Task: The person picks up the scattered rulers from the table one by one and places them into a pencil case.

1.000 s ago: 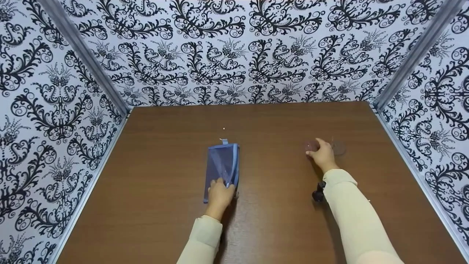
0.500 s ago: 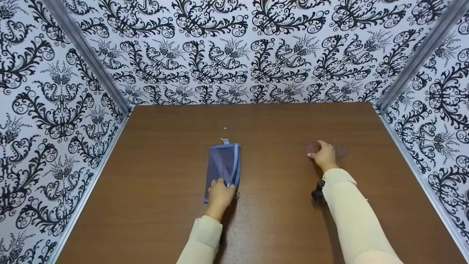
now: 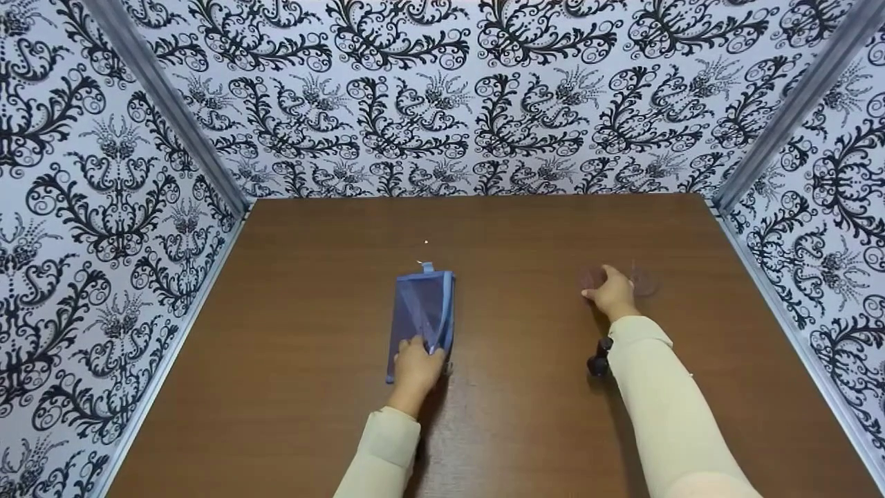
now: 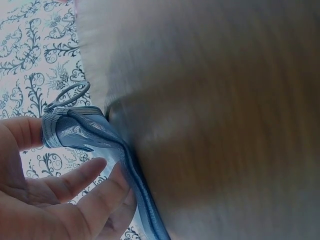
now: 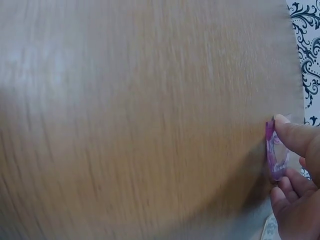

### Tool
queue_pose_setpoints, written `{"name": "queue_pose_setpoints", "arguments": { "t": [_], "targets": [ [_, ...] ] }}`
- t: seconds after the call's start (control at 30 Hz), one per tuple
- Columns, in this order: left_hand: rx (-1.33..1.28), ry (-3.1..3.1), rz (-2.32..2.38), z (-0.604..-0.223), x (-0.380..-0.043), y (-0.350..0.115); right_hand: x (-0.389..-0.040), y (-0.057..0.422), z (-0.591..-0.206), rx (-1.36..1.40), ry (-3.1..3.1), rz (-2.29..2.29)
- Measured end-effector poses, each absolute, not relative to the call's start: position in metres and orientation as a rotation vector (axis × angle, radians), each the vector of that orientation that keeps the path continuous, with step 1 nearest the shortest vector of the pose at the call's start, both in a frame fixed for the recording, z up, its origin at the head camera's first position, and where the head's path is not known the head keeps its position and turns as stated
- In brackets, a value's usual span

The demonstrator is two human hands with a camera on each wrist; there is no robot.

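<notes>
My left hand (image 3: 417, 365) grips the lower right edge of a blue see-through zip pouch (image 3: 408, 311) lying at mid-table. In the left wrist view the thumb presses one side of the pouch (image 4: 82, 131) while the fingers curl against the other; a ring-shaped pull stands at its end. Over on the right, my right hand (image 3: 612, 293) pinches a clear, pinkish round thing (image 3: 591, 279) between thumb and fingers. Seen edge-on in the right wrist view, this round thing (image 5: 270, 150) has a purple rim. A second faint, see-through disc (image 3: 646, 281) lies just right of that hand.
The brown wooden table (image 3: 276, 290) is bounded by patterned walls (image 3: 415, 117) at the back and both sides. A tiny white speck (image 3: 426, 242) lies beyond the pouch. A black device (image 3: 599, 361) sits at the right wrist.
Both hands keep their holds, almost still. The scene shifts slightly with the head camera, and the pinkish round thing looks fainter and slightly turned in the right hand.
</notes>
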State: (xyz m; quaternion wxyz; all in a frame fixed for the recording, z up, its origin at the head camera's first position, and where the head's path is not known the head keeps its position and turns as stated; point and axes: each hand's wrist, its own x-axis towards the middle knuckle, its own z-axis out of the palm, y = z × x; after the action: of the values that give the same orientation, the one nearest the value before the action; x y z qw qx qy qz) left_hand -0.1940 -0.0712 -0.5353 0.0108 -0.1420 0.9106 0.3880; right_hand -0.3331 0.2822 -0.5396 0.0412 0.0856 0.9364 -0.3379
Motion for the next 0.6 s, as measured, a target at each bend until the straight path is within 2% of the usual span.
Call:
{"name": "queue_pose_setpoints", "arguments": {
  "t": [0.6],
  "targets": [
    [-0.43,2.862,1.208,-0.538,-0.1939,-0.0719,-0.3315,0.2833,-0.5482,0.283,2.83,-1.262]
  ]
}}
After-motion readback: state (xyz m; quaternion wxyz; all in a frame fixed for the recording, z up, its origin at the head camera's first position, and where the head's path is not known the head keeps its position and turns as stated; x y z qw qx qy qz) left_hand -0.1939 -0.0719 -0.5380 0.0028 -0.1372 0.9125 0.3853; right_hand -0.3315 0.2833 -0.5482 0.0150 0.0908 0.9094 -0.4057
